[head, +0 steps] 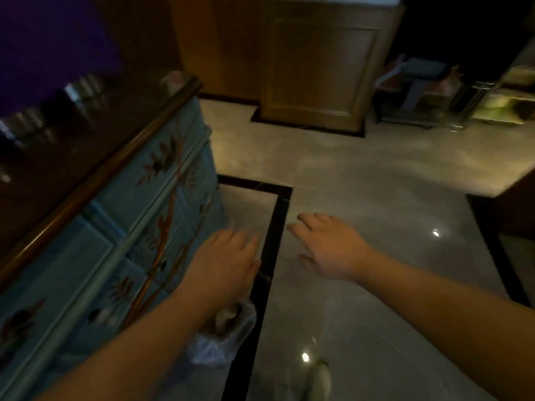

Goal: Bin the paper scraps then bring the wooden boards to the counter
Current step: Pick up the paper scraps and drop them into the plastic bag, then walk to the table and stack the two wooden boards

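Both hands over the tiled floor (362, 180).
We are holding our left hand (228, 259) and right hand (330, 247) out flat, fingers spread, gripping nothing; a bag-lined bin (223, 340) with pale scraps is sitting beneath our left wrist.

- Left hand (228, 261): palm down, fingers loosely spread and blurred, holding nothing, bare forearm running in from the lower left.
- Right hand (330, 250): palm down, fingers spread and pointing forward-left, holding nothing, bare forearm entering from the lower right.
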`<state>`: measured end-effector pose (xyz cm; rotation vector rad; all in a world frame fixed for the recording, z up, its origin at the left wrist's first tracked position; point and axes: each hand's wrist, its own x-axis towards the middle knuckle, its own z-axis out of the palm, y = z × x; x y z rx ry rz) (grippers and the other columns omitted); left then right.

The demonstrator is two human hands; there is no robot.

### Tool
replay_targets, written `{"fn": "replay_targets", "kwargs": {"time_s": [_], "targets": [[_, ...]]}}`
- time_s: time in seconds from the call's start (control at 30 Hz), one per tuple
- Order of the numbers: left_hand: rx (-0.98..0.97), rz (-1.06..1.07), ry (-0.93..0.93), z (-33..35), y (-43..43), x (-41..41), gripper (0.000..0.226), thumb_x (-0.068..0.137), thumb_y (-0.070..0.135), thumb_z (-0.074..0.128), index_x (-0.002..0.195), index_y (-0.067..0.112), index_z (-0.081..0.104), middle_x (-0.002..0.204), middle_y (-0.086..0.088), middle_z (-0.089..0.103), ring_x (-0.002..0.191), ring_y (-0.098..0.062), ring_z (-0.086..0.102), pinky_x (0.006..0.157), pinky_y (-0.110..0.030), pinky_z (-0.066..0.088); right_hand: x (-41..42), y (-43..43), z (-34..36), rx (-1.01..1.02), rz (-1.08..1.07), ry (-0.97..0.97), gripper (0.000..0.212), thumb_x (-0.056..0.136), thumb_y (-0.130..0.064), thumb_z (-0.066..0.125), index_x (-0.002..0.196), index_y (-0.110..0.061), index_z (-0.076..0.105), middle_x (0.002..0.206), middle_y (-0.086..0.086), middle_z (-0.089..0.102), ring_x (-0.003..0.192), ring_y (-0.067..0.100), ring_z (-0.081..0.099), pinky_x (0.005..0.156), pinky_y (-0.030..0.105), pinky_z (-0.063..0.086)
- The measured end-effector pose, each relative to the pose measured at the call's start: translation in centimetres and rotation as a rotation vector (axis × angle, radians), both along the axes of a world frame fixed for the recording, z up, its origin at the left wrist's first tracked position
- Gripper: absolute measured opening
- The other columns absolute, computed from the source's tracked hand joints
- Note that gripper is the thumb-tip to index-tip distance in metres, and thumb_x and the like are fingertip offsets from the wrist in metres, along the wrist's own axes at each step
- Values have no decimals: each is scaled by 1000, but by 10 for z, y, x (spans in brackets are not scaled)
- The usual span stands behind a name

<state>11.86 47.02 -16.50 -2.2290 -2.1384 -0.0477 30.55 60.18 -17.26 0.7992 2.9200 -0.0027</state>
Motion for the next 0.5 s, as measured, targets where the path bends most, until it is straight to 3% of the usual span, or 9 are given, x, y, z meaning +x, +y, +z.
{"fn": "replay_targets", "kwargs": {"time_s": [0.23,0.33,0.5], "targets": [[134,-368,74,63,52,120,57,81,40,57,128,8,52,124,-17,61,109,-36,58,94,-47,49,163,-29,64,144,-417,71,73,88,-55,50,149,-22,25,160,15,22,143,34,25,114,46,25],[169,-518,95,81,69,188,57,81,43,45,125,9,54,121,-16,64,105,-35,61,89,-44,51,237,-47,82,169,-573,53,75,89,-56,47,151,-24,19,161,14,16,146,33,19,116,46,21],[225,-730,85,104,85,330,57,83,44,57,131,13,49,130,-14,59,115,-32,56,96,-43,47,377,-86,100,177,-839,43,78,90,-59,43,153,-28,9,164,11,8,148,31,12,119,47,16]]}}
